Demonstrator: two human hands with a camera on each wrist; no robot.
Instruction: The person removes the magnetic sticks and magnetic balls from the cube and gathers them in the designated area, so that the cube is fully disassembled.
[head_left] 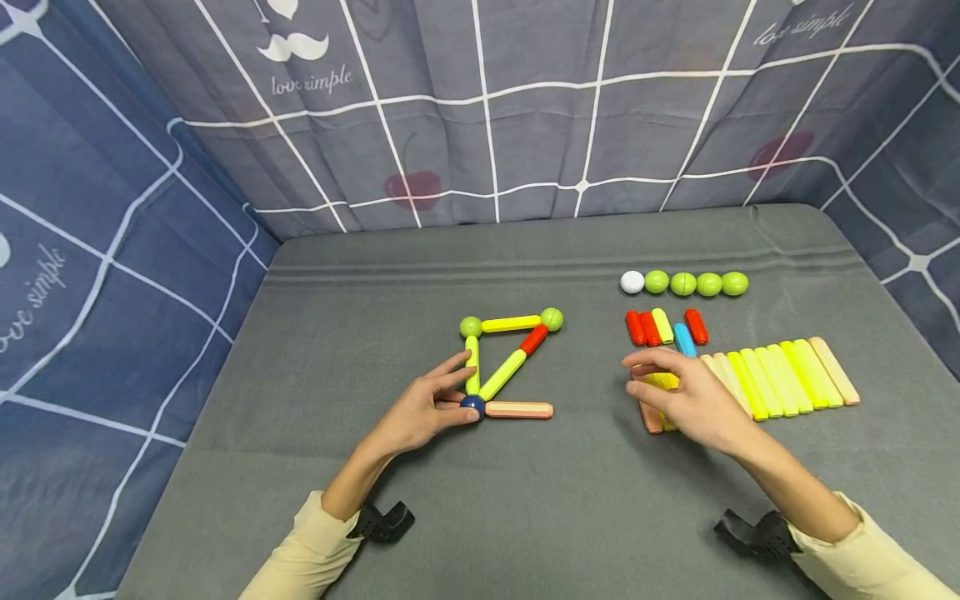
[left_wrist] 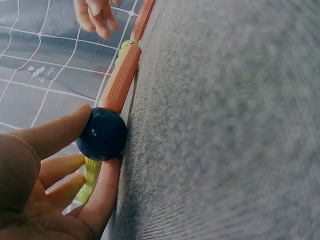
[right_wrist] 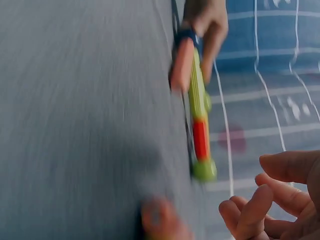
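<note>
My left hand (head_left: pixel 420 414) pinches a dark blue ball (left_wrist: pixel 102 134) between thumb and fingers, at the lower corner of a triangle on the table. The triangle has two green balls (head_left: pixel 552 318) at its upper corners. Its sides are a yellow stick (head_left: pixel 511 323), a yellow-green stick (head_left: pixel 472 348), and a diagonal of a yellow-green stick (head_left: pixel 502 375) and a short red stick (head_left: pixel 534 340). From the blue ball a peach stick (head_left: pixel 519 410) points right. My right hand (head_left: pixel 693 404), fingers loosely bent and holding nothing, hovers above a row of long sticks, hiding part of it.
The row of yellow and peach sticks (head_left: pixel 787 379) lies on the right of the grey table (head_left: pixel 360 292). Behind it are short red sticks (head_left: pixel 696 327), a short yellow-green one and a blue one (head_left: pixel 684 340). Farther back, a white ball (head_left: pixel 632 282) and several green balls (head_left: pixel 683 284) line up.
</note>
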